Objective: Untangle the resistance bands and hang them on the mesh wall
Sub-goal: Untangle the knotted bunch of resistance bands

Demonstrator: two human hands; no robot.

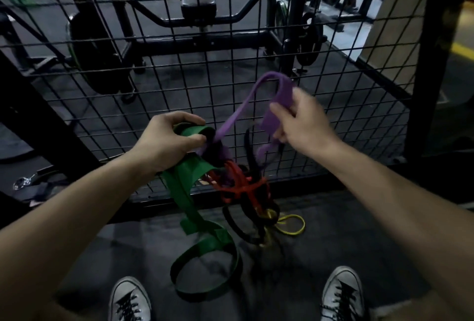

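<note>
Gym flooring and the mesh wall (pixel 179 69) fill my view. At center, my left hand (pixel 164 141) grips the green band (pixel 187 192); my right hand (pixel 305 123), toward two o'clock, pinches the purple band (pixel 256 95). I judge hard pulling could cinch the red band (pixel 243 187) knot tighter.

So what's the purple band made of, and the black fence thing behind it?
The purple band looks like matte rubber or latex: a flat strip that folds softly where the right hand pinches it. The mesh wall looks like dark-coated metal wire, going by its thin, straight, stiff bars.
</note>
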